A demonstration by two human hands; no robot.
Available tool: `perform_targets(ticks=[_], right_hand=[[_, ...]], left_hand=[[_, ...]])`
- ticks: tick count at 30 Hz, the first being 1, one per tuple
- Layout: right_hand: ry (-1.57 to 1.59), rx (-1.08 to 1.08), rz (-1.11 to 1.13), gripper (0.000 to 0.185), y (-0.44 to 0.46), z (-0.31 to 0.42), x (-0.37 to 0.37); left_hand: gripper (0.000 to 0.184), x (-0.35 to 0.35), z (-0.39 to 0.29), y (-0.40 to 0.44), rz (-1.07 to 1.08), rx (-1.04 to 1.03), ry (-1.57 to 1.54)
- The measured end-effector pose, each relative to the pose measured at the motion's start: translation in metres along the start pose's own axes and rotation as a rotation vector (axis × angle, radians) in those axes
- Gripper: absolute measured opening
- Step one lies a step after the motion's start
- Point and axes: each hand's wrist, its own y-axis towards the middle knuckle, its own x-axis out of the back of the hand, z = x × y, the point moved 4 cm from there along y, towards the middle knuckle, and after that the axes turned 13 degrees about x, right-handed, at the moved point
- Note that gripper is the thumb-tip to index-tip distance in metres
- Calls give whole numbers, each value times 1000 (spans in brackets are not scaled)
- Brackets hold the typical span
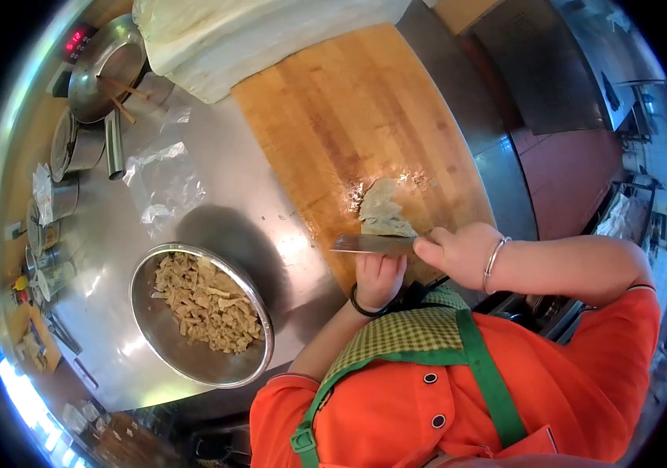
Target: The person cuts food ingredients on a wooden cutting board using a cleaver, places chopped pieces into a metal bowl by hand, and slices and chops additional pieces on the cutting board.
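the step in hand looks like cutting up food with a cleaver [372,244] on the wooden board [318,101]. the right hand [458,251] comes in from 3 o'clock of the blade, its fingers wrapped closely round the handle end, with the thumb laid along it. the left hand [380,278] sits at 6 o'clock, on the body side of the blade and right up against it as seen from above. its fingers are curled inward; whether they pin a piece under them, i cannot tell, since the blade and knuckles hide that spot.

the pale food [383,207] lies on the board at 12 o'clock of the blade, thin and spread, its near edge meeting the steel in this view. whether it is one slice or several is not clear. wet, shiny patches surround it.

at 8 o'clock from the cleaver, a metal bowl [160,343] stands on the steel worktop [99,269], holding many brownish cut pieces [205,304]. clear plastic [166,183] lies crumpled at 10 o'clock.

as i judge it, the next move calls for a firm, level grip on the cleaver, and for left fingertips tucked well back from the edge, because the damp board could let the food slide.
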Motion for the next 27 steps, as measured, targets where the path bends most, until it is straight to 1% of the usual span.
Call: perform_targets(ticks=[3, 7, 9, 10, 12, 13, 14, 16, 17, 19, 21, 22, 24, 27], right_hand=[[-9, 8, 38, 25, 2, -3, -2], [-4, 20, 29, 25, 11, -6, 9], [-3, 5, 55, 24, 14, -7, 7], [-10, 2, 44, 24, 10, -6, 6], [36, -32, 85, 26, 10, -3, 2], [37, -18, 78, 26, 11, -1, 5], [55, -23, 94, 27, 9, 1, 9], [67, -19, 105, 28, 9, 3, 11], [23, -15, 105, 29, 9, 2, 13], [-30, -21, 98, 29, 3, -8, 10], [-55, 32, -211, 24, -8, -20, 9], [-56, 34, -205, 24, -8, -21, 12], [51, -113, 40, 17, -13, -27, 12], [45, -143, 68, 14, -6, -21, 15]], left_hand=[[31, 0, 0, -3, -7, -21, -14], [29, 1, -3, 0, -32, -25, 5], [28, 4, -6, 7, 3, 3, 35], [28, 13, -13, 11, -1, -10, 37], [28, 43, -30, 22, 14, -108, 5], [43, 61, -42, 36, -32, -158, -1], [43, 71, -51, 60, 15, -96, 90], [31, 68, -47, 101, 367, -146, 254], [31, 70, -39, 103, 357, -148, 260], [17, 54, -17, 98, 713, -117, 420], [15, 54, -10, 102, 690, -133, 378], [15, 54, -9, 104, 667, -146, 332], [16, 51, -7, 107, 691, -136, 309], [16, 50, -2, 109, 699, -115, 292]])
